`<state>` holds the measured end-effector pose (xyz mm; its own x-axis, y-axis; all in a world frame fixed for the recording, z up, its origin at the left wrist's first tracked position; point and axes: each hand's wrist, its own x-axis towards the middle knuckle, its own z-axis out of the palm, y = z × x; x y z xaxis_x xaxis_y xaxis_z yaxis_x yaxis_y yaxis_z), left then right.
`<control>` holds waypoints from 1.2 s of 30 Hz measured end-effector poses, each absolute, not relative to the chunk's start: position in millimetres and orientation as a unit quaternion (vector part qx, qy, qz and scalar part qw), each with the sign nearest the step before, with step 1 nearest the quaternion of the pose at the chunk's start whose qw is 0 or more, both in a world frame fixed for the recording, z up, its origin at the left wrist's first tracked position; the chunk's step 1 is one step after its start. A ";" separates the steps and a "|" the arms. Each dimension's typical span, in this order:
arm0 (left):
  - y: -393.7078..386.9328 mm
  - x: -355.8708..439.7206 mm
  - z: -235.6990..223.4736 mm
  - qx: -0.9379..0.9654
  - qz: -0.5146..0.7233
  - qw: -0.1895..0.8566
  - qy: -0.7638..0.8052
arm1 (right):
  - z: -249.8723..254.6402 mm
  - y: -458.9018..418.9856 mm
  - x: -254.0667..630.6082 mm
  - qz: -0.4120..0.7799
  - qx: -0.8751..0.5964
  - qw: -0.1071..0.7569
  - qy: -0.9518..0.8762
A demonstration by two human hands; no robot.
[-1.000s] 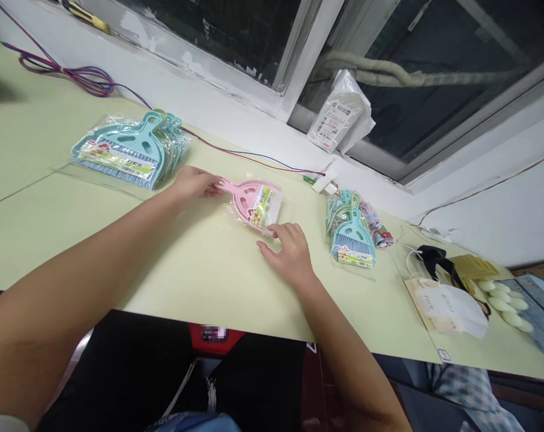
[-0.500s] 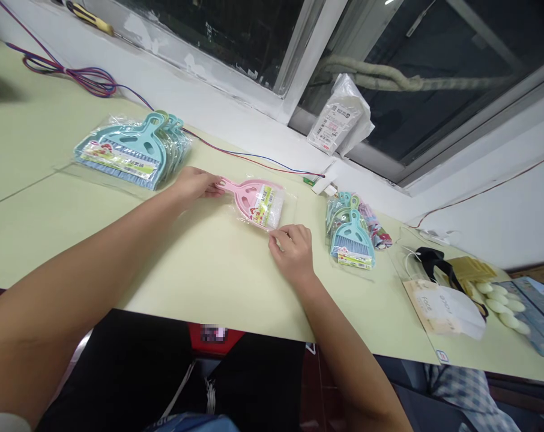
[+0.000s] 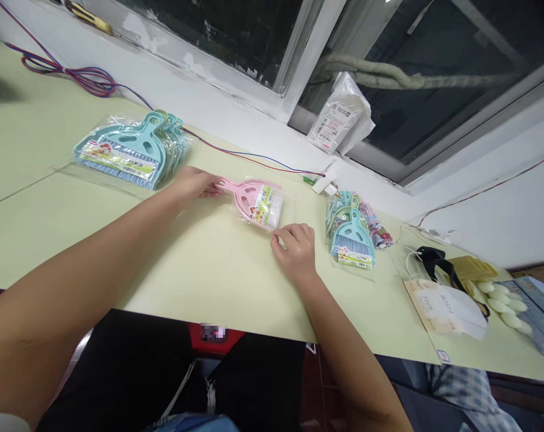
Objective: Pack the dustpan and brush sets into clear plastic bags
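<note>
A small pink dustpan set (image 3: 248, 197) in a clear plastic bag lies on the pale yellow-green table (image 3: 227, 270), its white brush end to the right. My left hand (image 3: 197, 183) grips the pink handle end. My right hand (image 3: 295, 249) pinches the lower right corner of the bag between thumb and fingers. To the left rests a stack of larger blue dustpan sets (image 3: 155, 129) in plastic, with printed labels. On the right is a pile of smaller blue and green bagged dustpan sets (image 3: 353, 231).
Along the wall run red and blue wires (image 3: 254, 158), coiled at the left. A white plastic package (image 3: 337, 117) leans at the window. On the right lie a face-towel pack (image 3: 447, 309), a black strap (image 3: 438, 264) and pale egg-shaped pieces (image 3: 501, 303). A checked-clothed person (image 3: 465, 390) sits there.
My right hand has shifted very slightly to the right at the bag's corner. The left hand and the pink dustpan set are practically unmoved.
</note>
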<state>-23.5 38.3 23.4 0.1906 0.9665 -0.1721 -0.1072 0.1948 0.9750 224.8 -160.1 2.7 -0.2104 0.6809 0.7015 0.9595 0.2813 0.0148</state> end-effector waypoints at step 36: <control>27.6 -17.2 27.5 0.475 0.441 0.605 0.462 | 0.8 -158.5 226.2 -0.226 -0.549 0.320 -0.739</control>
